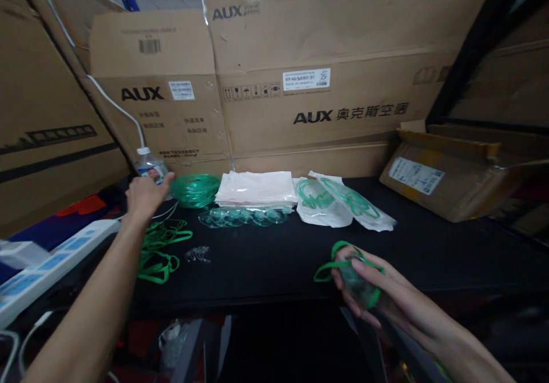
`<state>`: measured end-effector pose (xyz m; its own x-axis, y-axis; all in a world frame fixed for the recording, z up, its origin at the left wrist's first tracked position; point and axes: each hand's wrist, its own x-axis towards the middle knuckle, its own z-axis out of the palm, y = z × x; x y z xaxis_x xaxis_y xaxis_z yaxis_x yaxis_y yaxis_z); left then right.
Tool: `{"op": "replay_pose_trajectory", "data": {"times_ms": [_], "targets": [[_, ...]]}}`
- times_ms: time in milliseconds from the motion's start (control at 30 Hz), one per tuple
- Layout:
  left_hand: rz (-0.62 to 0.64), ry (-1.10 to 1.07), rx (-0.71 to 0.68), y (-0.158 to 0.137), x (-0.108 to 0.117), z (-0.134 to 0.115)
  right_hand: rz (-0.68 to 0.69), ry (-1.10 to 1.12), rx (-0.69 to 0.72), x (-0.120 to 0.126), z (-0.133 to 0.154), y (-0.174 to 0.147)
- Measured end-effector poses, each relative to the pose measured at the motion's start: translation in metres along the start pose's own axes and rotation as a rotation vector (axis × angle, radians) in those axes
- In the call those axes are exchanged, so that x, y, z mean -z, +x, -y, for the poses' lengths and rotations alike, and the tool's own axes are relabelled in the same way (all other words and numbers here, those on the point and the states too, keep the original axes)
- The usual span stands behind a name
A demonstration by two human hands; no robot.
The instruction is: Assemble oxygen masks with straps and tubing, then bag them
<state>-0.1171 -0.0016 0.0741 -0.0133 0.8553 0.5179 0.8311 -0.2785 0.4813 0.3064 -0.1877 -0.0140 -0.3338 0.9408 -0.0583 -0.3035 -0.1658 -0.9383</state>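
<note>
My right hand [364, 277] is closed around a clear greenish plastic face mask [355, 280], with a green elastic strap [326, 268] looping out past the fingers. At the far left, my left hand [146, 197] is at a clear plastic bottle [153, 168] with a white cap, thumb on one side and fingers on the other. Those fingers are partly hidden. Beside that hand lies a coil of green tubing [197, 190]. Loose green straps [160, 257] lie below it, near a small pile of thin metal-looking strips [198, 254].
A row of clear masks [244, 217] lies before a stack of white bags [257, 188]. Two bags with green tubing [319, 200] are to their right. An open carton [429, 171] stands at right, a power strip [55, 263] at left. Cardboard panels [309, 40] wall the back.
</note>
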Motion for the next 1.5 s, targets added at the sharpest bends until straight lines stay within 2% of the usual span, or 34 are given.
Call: {"op": "replay_pose_trajectory", "data": {"times_ms": [100, 167, 233, 267, 333, 367, 467, 533, 633, 833, 933, 1033, 1167, 1267, 1333, 1367, 1433, 1500], "targets": [[-0.160, 0.060, 0.089, -0.017, 0.003, -0.039, 0.043, 0.063, 0.048, -0.006, 0.003, 0.017], [-0.163, 0.039, 0.076, -0.040, -0.006, -0.073, 0.059, 0.085, 0.063, -0.013, 0.005, 0.031], [-0.075, -0.026, 0.032, -0.070, -0.024, -0.106, 0.053, 0.050, 0.094, -0.021, 0.005, 0.045], [0.008, -0.090, 0.005, -0.086, -0.037, -0.120, 0.045, -0.008, 0.124, -0.024, 0.004, 0.051], [0.299, -0.424, 0.016, -0.115, -0.065, -0.138, 0.009, -0.267, 0.248, -0.028, -0.001, 0.063], [0.423, -0.597, 0.058, -0.127, -0.079, -0.142, -0.010, -0.432, 0.329, -0.029, -0.004, 0.067], [0.500, -0.751, 0.125, -0.145, -0.111, -0.137, -0.030, -0.802, 0.520, -0.027, -0.012, 0.075], [0.528, -0.836, 0.164, -0.148, -0.122, -0.128, 0.004, -0.915, 0.593, -0.024, -0.015, 0.077], [0.565, -0.960, 0.211, -0.148, -0.126, -0.121, 0.017, -0.996, 0.656, -0.020, -0.018, 0.076], [0.505, -1.081, 0.312, -0.154, -0.124, -0.124, -0.053, -0.935, 0.546, -0.013, -0.027, 0.071], [0.420, -1.069, 0.362, -0.155, -0.124, -0.120, -0.090, -0.920, 0.524, -0.010, -0.030, 0.071], [0.287, -1.047, 0.407, -0.154, -0.123, -0.110, -0.151, -0.804, 0.463, -0.007, -0.031, 0.072], [-0.014, -0.845, 0.454, -0.153, -0.118, -0.095, -0.262, -0.428, 0.318, -0.004, -0.029, 0.074], [-0.266, -0.519, 0.298, -0.155, -0.109, -0.095, -0.325, -0.387, 0.269, -0.006, -0.028, 0.073], [-0.318, -0.320, 0.100, -0.158, -0.106, -0.101, -0.320, -0.408, 0.250, -0.008, -0.027, 0.072], [-0.275, -0.275, -0.013, -0.160, -0.106, -0.106, -0.310, -0.414, 0.251, -0.009, -0.027, 0.071], [-0.107, -0.303, -0.216, -0.163, -0.110, -0.117, -0.286, -0.418, 0.263, -0.011, -0.028, 0.070], [0.043, -0.391, -0.320, -0.166, -0.120, -0.127, -0.253, -0.427, 0.262, -0.011, -0.029, 0.070]]}}
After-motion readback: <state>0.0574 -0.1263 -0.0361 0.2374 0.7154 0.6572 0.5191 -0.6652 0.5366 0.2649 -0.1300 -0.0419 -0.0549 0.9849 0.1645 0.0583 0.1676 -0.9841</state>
